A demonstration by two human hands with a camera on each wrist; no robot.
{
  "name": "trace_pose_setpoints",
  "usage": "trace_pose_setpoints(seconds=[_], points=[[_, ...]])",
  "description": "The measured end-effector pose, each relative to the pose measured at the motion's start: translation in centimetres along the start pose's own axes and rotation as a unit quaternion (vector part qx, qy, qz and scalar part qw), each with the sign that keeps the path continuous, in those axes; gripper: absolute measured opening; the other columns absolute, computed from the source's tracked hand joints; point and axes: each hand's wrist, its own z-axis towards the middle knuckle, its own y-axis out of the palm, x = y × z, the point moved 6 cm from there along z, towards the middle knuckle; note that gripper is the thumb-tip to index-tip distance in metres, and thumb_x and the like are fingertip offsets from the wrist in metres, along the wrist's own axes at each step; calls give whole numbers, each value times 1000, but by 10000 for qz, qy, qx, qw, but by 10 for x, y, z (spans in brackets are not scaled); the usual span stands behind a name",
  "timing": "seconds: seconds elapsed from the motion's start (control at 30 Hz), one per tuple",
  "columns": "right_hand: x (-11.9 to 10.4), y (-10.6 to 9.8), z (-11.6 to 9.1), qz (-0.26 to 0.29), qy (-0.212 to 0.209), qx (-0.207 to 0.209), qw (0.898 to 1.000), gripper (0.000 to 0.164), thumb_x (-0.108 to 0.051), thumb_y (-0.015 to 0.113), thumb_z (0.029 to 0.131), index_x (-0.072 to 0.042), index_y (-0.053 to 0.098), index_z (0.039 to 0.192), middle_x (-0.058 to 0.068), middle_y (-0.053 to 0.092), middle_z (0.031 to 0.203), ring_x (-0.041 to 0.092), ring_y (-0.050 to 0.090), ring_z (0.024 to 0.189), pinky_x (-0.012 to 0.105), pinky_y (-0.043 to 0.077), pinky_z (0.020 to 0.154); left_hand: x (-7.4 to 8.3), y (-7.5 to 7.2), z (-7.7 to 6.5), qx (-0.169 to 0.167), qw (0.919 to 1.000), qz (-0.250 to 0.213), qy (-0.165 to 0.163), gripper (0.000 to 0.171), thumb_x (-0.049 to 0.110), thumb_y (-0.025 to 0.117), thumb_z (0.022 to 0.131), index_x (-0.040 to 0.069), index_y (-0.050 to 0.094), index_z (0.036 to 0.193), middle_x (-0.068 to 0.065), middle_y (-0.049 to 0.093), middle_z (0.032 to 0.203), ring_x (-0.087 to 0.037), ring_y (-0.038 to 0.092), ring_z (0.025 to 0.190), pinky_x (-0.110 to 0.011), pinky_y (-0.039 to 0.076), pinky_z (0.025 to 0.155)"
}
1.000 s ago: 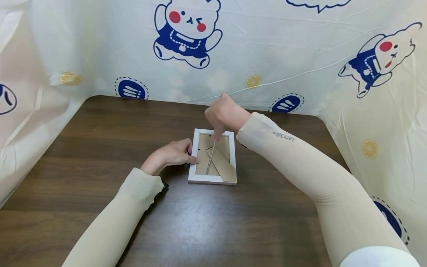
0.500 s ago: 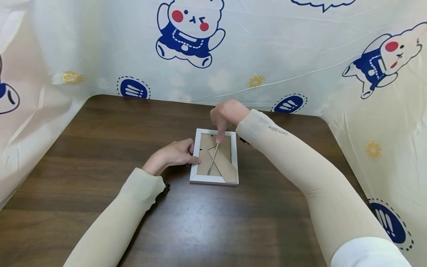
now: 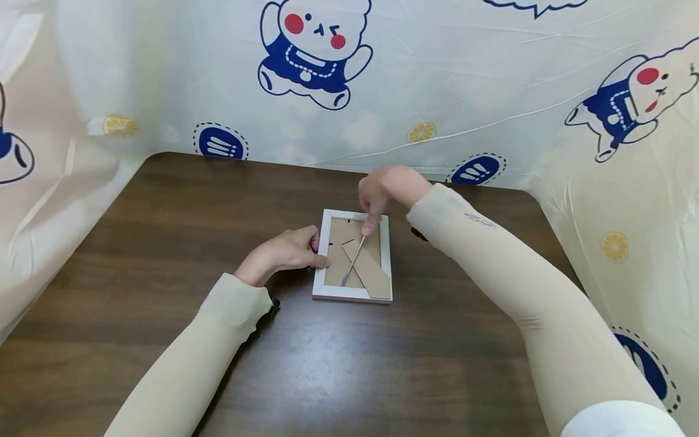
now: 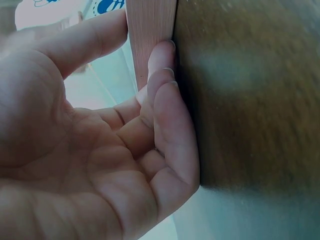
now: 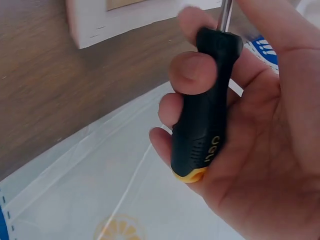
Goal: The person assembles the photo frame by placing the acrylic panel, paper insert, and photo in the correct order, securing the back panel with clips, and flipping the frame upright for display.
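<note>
A white picture frame (image 3: 386,255) lies back side up on the table, showing a tan backing board with a slanted stand flap (image 3: 371,273). At its left edge, my left hand (image 3: 284,250) holds the frame, thumb on top and curled fingers against the side; the left wrist view shows the fingertips low against the frame's side, next to the table. My right hand (image 3: 384,191) grips a screwdriver by its black handle (image 5: 205,105) with a yellow end. The metal shaft (image 3: 355,260) slants down over the backing, its tip near the lower left inner edge of the frame.
The dark wooden table (image 3: 306,376) carries the frame. Behind it and along both sides hangs a pale curtain (image 3: 437,73) printed with bears and orange slices, close to the table's back edge.
My right hand has moved to the right, leaning the screwdriver more that way while its tip stays near the same inner corner. My left hand keeps its hold on the frame.
</note>
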Motion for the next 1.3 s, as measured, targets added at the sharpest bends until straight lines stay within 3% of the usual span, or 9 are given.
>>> trace_pose_setpoints(seconds=[0.17,0.43,0.7,0.8,0.97,1.07,1.3], points=[[14,20,-25,-53,-124,525,9985,55,-70,70,91,-16,79,90,-3,70,85,16,54,77,33,45,70,2,-1,0,-13,10000,-3,6,38,29,80,93,4,53,104,-7,61,92,-23,58,83,-35,44,77],[24,54,-53,94,-349,1610,9863,53,-72,60,97,-23,80,105,-5,70,87,18,61,80,39,50,72,-1,-1,-1,47,10000,-32,-11,38,29,80,92,4,53,104,-7,61,91,-24,58,85,-35,44,77],[17,91,-75,259,-944,2488,9636,36,-54,61,105,-26,65,82,-10,52,65,13,53,66,36,44,60,-1,1,0,8,10000,-58,-45,39,29,81,92,4,53,104,-8,61,92,-23,58,84,-35,45,77],[18,105,-82,443,-1017,2684,9569,33,-46,61,107,-25,64,83,-10,51,66,12,52,66,35,44,60,0,1,0,23,10000,-35,-53,39,29,81,92,4,53,104,-8,61,92,-24,57,84,-35,44,77],[22,129,-89,782,-931,2827,9515,32,-43,55,111,-21,74,98,-6,73,85,18,71,82,45,57,72,1,0,0,22,10000,12,-24,39,29,81,92,4,53,104,-8,61,92,-24,58,84,-35,45,77],[23,141,-92,779,-852,2951,9485,33,-43,54,111,-20,77,103,-4,78,94,22,75,90,49,59,76,1,0,0,26,10000,28,-21,39,29,81,92,4,53,104,-8,61,92,-24,57,85,-35,44,77],[17,150,-96,717,-789,3247,9398,33,-42,56,110,-21,75,93,-8,73,82,15,70,76,40,55,64,2,1,0,51,10000,72,5,39,29,80,92,4,53,105,-8,61,92,-24,58,85,-35,44,77]])
